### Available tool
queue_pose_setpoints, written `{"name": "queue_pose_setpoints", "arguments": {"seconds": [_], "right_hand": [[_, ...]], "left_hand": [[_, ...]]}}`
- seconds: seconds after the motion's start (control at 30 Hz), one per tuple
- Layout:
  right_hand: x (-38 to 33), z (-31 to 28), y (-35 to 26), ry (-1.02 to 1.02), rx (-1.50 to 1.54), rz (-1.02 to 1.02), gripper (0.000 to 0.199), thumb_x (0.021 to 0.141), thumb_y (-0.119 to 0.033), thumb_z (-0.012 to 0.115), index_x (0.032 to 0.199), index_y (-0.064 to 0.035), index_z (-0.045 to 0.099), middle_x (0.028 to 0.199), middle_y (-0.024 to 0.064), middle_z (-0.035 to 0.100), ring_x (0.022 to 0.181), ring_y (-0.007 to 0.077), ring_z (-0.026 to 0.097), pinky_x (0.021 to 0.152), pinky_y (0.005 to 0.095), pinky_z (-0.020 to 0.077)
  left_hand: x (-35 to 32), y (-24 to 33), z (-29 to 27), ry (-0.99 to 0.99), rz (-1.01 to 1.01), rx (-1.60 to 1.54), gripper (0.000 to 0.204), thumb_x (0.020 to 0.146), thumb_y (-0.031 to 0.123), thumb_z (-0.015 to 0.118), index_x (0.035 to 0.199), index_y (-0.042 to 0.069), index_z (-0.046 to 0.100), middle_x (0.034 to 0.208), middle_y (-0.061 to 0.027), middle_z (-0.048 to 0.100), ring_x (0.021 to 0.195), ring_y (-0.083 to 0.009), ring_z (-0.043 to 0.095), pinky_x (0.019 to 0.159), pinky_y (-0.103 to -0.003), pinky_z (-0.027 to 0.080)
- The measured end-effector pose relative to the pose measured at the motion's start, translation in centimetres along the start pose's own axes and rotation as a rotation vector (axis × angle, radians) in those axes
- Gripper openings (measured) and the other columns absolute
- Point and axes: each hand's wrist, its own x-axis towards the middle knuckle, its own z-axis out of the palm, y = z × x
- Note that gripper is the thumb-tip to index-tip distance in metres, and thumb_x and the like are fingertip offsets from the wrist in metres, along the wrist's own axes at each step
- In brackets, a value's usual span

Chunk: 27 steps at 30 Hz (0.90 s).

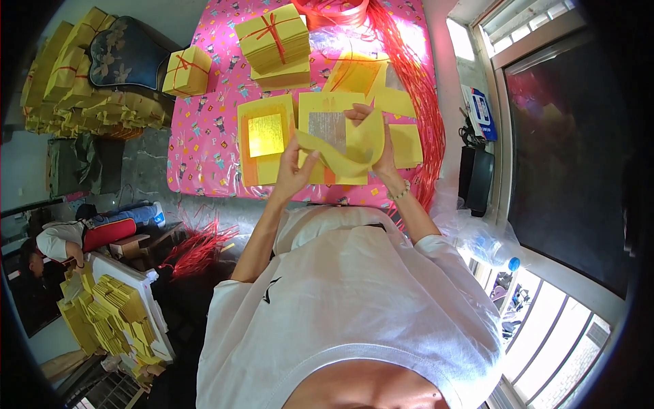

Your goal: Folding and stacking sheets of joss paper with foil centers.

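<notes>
A curved yellow paper sheet [334, 158] is raised between my two hands above the table. My left hand [294, 172] pinches its left end, the thumb lying along the edge. At the sheet's right side my right hand [386, 155] grips it, with the fingertips showing above and part of the palm hidden by the paper. Under the hands lies a stack of yellow paper with a silver foil square [321, 121]. To its left is another yellow stack, whose square is gold foil [266, 136]. More yellow sheets [407, 146] rest just right of my right hand.
Red-tied yellow bundles [269, 41] stand at the back of the pink patterned table [197, 146]. Long red strings [430, 136] hang along its right edge. A chair [129, 54] and heaped bundles are far left. A co-worker [61, 242] sits lower left beside a paper-laden table [160, 320].
</notes>
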Motion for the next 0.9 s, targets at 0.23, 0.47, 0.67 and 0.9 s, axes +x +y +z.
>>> {"name": "queue_pose_setpoints", "arguments": {"seconds": [0.23,0.47,0.67,0.9], "right_hand": [[0.4,0.6,2.1,-0.402,0.677,0.316,0.048,0.102,-0.042,0.031,0.129,-0.0057,0.044,0.126,0.006,0.049,0.117,0.0173,0.049,0.102,0.0298,0.0381],[-0.5,0.3,2.0,-0.107,0.388,0.411,0.055,0.1,-0.047,0.032,0.13,-0.002,0.042,0.117,0.0065,0.054,0.107,0.0164,0.054,0.099,0.0303,0.0411],[-2.0,-1.5,-0.1,-0.075,0.024,0.138,0.052,0.096,-0.04,0.047,0.131,-0.0011,0.041,0.125,0.0107,0.051,0.116,0.0228,0.051,0.101,0.0364,0.0387],[-3.3,-1.1,0.5,-0.134,-0.787,-0.025,0.054,0.082,-0.012,0.069,0.129,-0.0003,0.045,0.119,0.0153,0.056,0.114,0.0256,0.054,0.094,0.036,0.0429]], "left_hand": [[1.6,2.9,2.9,-0.228,-0.05,-0.052,0.034,0.087,0.005,0.058,0.119,0.002,0.047,0.114,-0.0065,0.048,0.107,-0.0186,0.046,0.097,-0.033,0.035],[1.7,1.1,2.9,-0.202,-0.064,-0.173,0.041,0.083,-0.002,0.062,0.117,0.005,0.04,0.109,-0.0056,0.049,0.107,-0.0161,0.048,0.097,-0.032,0.036],[1.9,-0.1,1.8,-0.084,-0.213,-0.318,0.039,0.085,-0.004,0.059,0.12,0.003,0.043,0.113,-0.0053,0.052,0.108,-0.0136,0.05,0.095,-0.028,0.039],[1.8,-1.8,2.9,-0.074,-0.122,-0.2,0.044,0.09,-0.003,0.051,0.132,0.001,0.04,0.124,-0.008,0.052,0.116,-0.0136,0.048,0.099,-0.028,0.037]]}}
